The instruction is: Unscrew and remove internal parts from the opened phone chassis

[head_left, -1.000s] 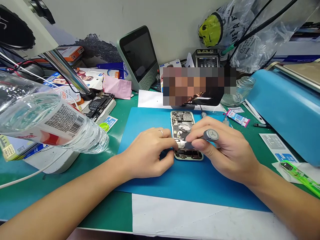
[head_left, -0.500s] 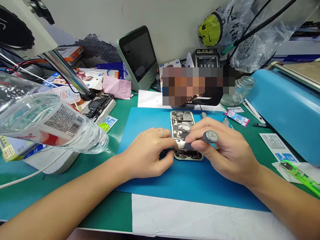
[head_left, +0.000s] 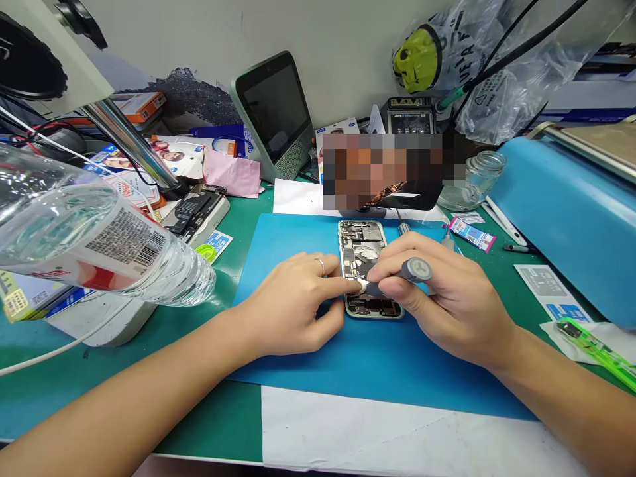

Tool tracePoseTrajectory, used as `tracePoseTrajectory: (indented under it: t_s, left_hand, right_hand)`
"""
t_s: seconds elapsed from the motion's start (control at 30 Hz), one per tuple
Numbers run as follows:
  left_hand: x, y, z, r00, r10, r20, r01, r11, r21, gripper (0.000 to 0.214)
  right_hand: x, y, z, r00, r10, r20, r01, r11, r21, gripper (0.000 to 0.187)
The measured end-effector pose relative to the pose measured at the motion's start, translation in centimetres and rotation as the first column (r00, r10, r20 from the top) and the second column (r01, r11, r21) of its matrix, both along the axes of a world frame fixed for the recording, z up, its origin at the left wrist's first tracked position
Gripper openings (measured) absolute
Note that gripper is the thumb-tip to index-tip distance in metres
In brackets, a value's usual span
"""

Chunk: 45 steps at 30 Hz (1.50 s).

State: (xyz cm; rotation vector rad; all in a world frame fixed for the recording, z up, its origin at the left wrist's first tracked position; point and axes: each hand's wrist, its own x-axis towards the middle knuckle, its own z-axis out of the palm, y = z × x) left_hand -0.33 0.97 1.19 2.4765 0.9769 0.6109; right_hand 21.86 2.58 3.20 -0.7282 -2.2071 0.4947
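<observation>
An opened phone (head_left: 366, 254) with bare inner parts lies upright on the blue mat (head_left: 298, 232). My right hand (head_left: 442, 298) is closed around a grey screwdriver (head_left: 417, 270) with a round end cap. The driver leans over the lower half of the phone, and its tip is hard to make out there. From the left, my left hand (head_left: 298, 305), wearing a ring, reaches over the phone's edge. Its index finger stretches to a small white patch beside the driver's tip; the thumb stays apart from it, and nothing shows between them.
At left a water bottle (head_left: 124, 238) leans in close, with another opened phone (head_left: 196, 212) behind it. A smart display (head_left: 275, 109) stands at the back. A glass jar (head_left: 472, 182), a blue machine (head_left: 561, 218) and a green cutter (head_left: 599, 351) are at right.
My left index finger has straightened and slid slightly right, closer to the driver's tip. The right hand and screwdriver have barely moved, and the phone stays in place.
</observation>
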Motion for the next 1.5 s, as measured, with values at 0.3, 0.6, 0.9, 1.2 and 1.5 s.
tracePoseTrajectory:
  t_s: [0.3, 0.6, 0.9, 1.2, 1.5]
  left_hand:
    - [-0.48, 0.23, 0.38, 0.986, -0.013, -0.166, 0.035, 0.99, 0.136, 0.03]
    - [-0.81, 0.34, 0.47, 0.973, -0.026, -0.228, 0.072, 0.977, 0.199, 0.029]
    - [-0.64, 0.36, 0.24, 0.99, 0.013, -0.143, 0.008, 0.989, 0.146, 0.036]
    - [-0.71, 0.43, 0.55, 0.967, -0.09, -0.238, 0.126, 0.982, 0.143, 0.037]
    - [-0.87, 0.51, 0.7, 0.951, -0.092, -0.296, 0.152, 0.971, 0.185, 0.036]
  right_hand:
    - [-0.09, 0.28, -0.28, 0.999, 0.034, -0.029, -0.034, 0.999, 0.018, 0.011]
    - [-0.13, 0.26, -0.22, 0.999, 0.025, -0.033, -0.024, 0.999, 0.036, 0.011]
    - [-0.02, 0.25, -0.31, 0.999, 0.013, -0.034, -0.012, 0.999, 0.04, 0.012]
    - [-0.01, 0.26, -0.22, 0.999, 0.017, -0.034, -0.016, 0.999, 0.038, 0.014]
    - [0.09, 0.32, -0.24, 0.998, 0.018, -0.056, -0.015, 0.998, 0.057, 0.009]
